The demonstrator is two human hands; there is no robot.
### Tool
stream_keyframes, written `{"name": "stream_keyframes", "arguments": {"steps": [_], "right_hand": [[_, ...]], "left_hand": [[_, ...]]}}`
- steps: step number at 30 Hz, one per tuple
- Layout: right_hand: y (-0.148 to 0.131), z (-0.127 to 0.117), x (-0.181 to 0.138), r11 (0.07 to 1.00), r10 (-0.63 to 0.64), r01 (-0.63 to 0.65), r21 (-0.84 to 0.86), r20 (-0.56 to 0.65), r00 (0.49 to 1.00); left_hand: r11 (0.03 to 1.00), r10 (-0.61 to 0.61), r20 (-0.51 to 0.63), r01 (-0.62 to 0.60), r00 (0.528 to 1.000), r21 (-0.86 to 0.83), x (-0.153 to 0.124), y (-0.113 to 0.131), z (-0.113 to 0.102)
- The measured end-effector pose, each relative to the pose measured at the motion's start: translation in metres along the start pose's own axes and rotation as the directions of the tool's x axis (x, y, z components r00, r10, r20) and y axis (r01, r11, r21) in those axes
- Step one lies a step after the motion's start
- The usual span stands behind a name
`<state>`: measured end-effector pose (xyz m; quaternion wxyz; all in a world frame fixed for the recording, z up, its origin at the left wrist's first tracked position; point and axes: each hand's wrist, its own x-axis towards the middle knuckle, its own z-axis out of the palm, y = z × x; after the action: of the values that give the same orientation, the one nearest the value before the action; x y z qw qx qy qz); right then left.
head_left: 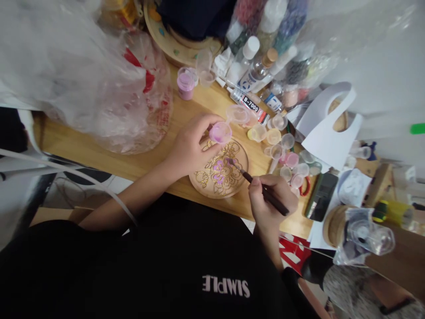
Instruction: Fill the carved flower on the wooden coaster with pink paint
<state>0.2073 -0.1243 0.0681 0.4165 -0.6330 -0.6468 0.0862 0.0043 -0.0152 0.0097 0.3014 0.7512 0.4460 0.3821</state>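
Note:
My left hand (192,144) pinches a small clear cup of purple paint (221,133), its lid (237,114) hinged open, above the far edge of a round wooden disc (217,193). Gold raised outlines of flowers cover the disc, and some petals near its middle are filled with purple. A dark paintbrush (265,193) is in my right hand (274,199), gripped like a pen. Its tip reaches down to a petal at the disc's centre; whether it touches cannot be made out.
Several small lidded paint cups (292,158) cluster on the right. A B-7000 glue tube (250,105) and bottles (259,71) stand behind. Another purple cup (186,84) is at the back. A plastic bag (139,97) fills the left; a white paper bag (327,128) lies right.

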Motion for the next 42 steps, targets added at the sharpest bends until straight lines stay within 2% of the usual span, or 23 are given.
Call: {"name": "stream_keyframes", "arguments": {"steps": [8, 18, 22, 27, 34, 42], "right_hand": [[-0.0008, 0.0015, -0.0009, 1.000, 0.010, -0.010, 0.019, 0.017, 1.000], [-0.0034, -0.0039, 0.0004, 1.000, 0.003, -0.003, 0.011, 0.051, 0.999], [-0.0034, -0.0050, 0.0002, 1.000, 0.017, -0.016, -0.002, 0.049, 0.999], [-0.0021, -0.0022, 0.0010, 0.999, 0.025, -0.026, 0.024, 0.030, 0.999], [0.0012, -0.0056, -0.0009, 0.999, 0.033, -0.033, 0.010, 0.041, 0.999], [0.0024, -0.0036, -0.0040, 0.992, 0.113, -0.114, 0.049, 0.022, 0.993]], "left_hand": [[0.999, -0.035, 0.009, 0.035, 0.999, 0.001, -0.0003, -0.0014, 0.0017], [1.000, 0.009, -0.003, -0.009, 1.000, -0.019, -0.0004, -0.0034, 0.0026], [0.995, 0.060, -0.026, -0.062, 0.998, -0.077, -0.0001, -0.0057, 0.0041], [1.000, -0.016, 0.008, 0.016, 1.000, -0.009, -0.0006, -0.0042, 0.0032], [0.999, -0.032, 0.028, 0.032, 0.999, 0.001, -0.0010, -0.0012, 0.0008], [0.998, -0.057, 0.022, 0.057, 0.998, 0.019, -0.0007, -0.0003, 0.0002]]}}
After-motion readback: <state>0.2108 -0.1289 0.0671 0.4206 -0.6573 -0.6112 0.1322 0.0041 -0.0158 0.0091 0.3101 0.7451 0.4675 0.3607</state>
